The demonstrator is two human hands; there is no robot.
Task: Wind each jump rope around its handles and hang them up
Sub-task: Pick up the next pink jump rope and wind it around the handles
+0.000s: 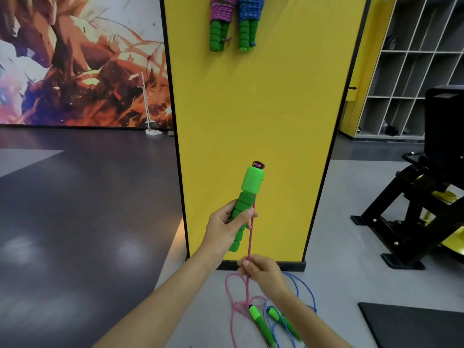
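A pink rope (251, 232) is held up in front of the yellow pillar (251, 109), ready to be wound.

Its green handle (248, 197) is gripped upright by the left hand (226, 227), fingers curled round it, likely so the rope can be wrapped on. The rope is pinched lower down by the right hand (263, 272) and pulled straight. The rest lies looped at the pillar's foot with the other handle (261, 325), beside a blue rope (306, 292) that might get tangled in. Two wound ropes (221, 21) are hung high on the pillar. A black gym machine (414, 209) is seen to the pillar's right.
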